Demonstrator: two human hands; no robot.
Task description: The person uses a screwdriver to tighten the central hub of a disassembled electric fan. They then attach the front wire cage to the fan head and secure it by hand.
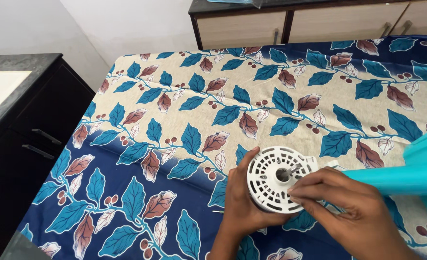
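Near the front edge of the bed, a little toward its right side, the left hand (241, 204) is curled around the left rim of a round white motor housing (278, 179) with many vent slots, and holds it with the slotted face turned up. This grip seems to keep the housing steady while the other hand works on it. The right hand (341, 202) lies over the right part of the housing, its fingers (304, 188) half closed and pinched close to the metal shaft (290, 171) in the centre; whether they really grip the shaft or something small, I cannot tell. A turquoise plastic part (418, 168) comes out from the housing to the right edge of the bed. A small screw-like thing (218, 211) lies just left of the left hand. The bed is covered by a sheet (184, 120) with blue leaves on beige and dark blue. A dark cabinet (25, 125) stands at the left, and wooden drawers (295, 24) behind the far edge.
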